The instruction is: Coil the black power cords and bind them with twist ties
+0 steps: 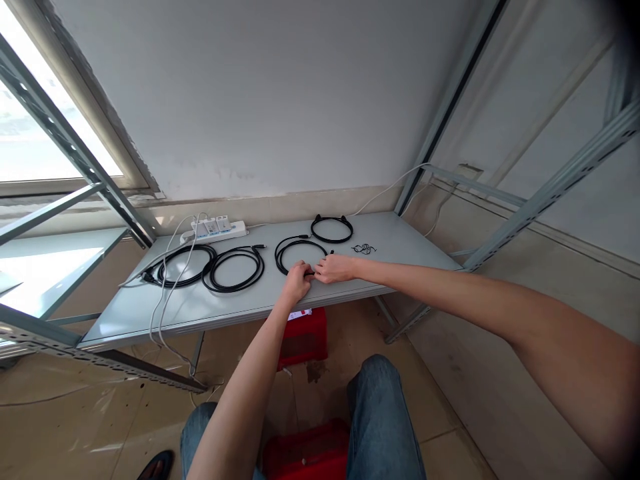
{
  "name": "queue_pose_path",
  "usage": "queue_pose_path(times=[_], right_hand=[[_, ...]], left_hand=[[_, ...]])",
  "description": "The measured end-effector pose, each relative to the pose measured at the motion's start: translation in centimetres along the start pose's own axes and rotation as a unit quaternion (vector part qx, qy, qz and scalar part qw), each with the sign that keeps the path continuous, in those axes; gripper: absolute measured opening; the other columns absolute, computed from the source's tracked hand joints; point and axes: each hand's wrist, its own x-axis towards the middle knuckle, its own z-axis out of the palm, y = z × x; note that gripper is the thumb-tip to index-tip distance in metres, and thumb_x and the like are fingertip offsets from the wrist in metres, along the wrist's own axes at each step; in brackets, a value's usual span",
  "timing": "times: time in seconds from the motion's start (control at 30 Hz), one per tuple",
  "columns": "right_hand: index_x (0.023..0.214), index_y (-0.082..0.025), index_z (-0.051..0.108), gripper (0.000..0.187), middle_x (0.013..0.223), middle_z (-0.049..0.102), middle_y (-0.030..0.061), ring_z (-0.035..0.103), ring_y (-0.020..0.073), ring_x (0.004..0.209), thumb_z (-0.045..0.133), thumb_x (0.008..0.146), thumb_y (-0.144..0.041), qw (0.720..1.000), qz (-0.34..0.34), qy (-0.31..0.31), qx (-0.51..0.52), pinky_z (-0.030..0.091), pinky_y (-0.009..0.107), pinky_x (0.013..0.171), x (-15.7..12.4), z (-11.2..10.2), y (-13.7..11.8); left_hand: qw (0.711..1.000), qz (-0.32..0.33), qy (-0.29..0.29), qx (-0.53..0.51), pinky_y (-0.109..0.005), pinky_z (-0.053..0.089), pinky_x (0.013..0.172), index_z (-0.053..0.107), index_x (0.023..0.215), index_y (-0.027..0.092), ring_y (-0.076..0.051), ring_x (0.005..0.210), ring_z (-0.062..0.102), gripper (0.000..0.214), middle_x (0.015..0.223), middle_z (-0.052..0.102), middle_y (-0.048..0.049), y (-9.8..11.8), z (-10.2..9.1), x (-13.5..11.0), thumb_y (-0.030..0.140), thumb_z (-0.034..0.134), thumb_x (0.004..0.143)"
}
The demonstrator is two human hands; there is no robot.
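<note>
Along a pale grey metal shelf (280, 299), set against a grey wall (280, 100) with a beige lower band, four black cable coils lie in a loose row. Coil being handled (279, 259) sits right of centre near the front edge, flat on the shelf. Left hand (299, 283) and right hand (334, 268) meet at its near side, fingers bent inward and bunched close together; cannot tell what exactly they pinch, too small. Another coil (333, 241) behind, toward the wall; small heap of black ties (364, 249) just right of the hands. Two more coils to the left, the second coil (233, 289) close up against the leftmost coil (180, 285). White power strip (233, 231) with plugs at the back, white cords (163, 310) dropping over the front edge. Slotted metal uprights at both ends, bright window (45, 127) upper left. Below: shiny tan tiled floor (350, 327), red plastic stool (303, 343) under the shelf, second red item (305, 453) between jeans-clad knees (385, 413), dark slipper (157, 465) lower left.
</note>
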Motion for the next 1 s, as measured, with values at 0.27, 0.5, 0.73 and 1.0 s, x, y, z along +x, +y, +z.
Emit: queue_pose_path(times=[0.27, 0.5, 0.73, 1.0], right_hand=[[0.072, -0.014, 0.063, 0.016, 0.073, 0.068, 0.011, 0.065, 0.0205, 0.071, 0.058, 0.084, -0.004, 0.874, 0.341, 0.018, 0.346, 0.041, 0.027, 0.061, 1.8, 0.3, -2.4], [0.07, -0.016, 0.056, 0.026, 0.059, 0.062, 0.0025, 0.058, 0.009, 0.051, 0.057, 0.096, -0.018, 0.481, 0.485, 0.061, 0.728, 0.027, 0.019, 0.041, 1.4, 0.7, -3.7], [0.089, -0.019, 0.058, 0.026, 0.063, 0.061, -0.0034, 0.056, 0.0109, 0.051, 0.042, 0.104, -0.031, 0.616, 0.506, 0.229, 0.559, 0.045, 0.021, 0.06, -0.7, 4.2, -4.8], [0.135, -0.017, 0.044, 0.036, 0.078, 0.068, 0.0028, 0.067, 0.0227, 0.074, 0.028, 0.105, -0.028, 0.658, 0.567, 0.274, 0.413, 0.044, 0.028, 0.066, -0.3, 5.2, -6.0]], left_hand=[[1.0, 0.008, 0.009, -0.011, -0.032, 0.043, 0.076, 0.058, 0.071, 0.019, -0.02, 0.083, 0.057, 0.018, 0.084, 0.059, -0.0048, -0.4, 0.2, 0.1, 0.006, 0.059, 0.084], [1.0, 0.002, 0.011, -0.019, -0.031, 0.046, 0.077, 0.058, 0.071, 0.019, -0.02, 0.083, 0.058, 0.018, 0.086, 0.06, -0.0044, -0.5, 0.4, 0.0, 0.006, 0.061, 0.084], [1.0, 0.01, 0.006, 0.003, -0.033, 0.049, 0.083, 0.062, 0.083, 0.019, -0.021, 0.088, 0.061, 0.012, 0.092, 0.063, -0.0062, -0.3, 0.2, 0.0, 0.007, 0.06, 0.087], [0.999, -0.015, 0.009, 0.048, -0.034, 0.05, 0.085, 0.067, 0.093, 0.017, -0.023, 0.095, 0.066, 0.011, 0.1, 0.067, -0.0103, 1.3, 0.0, -0.5, 0.009, 0.059, 0.09]])
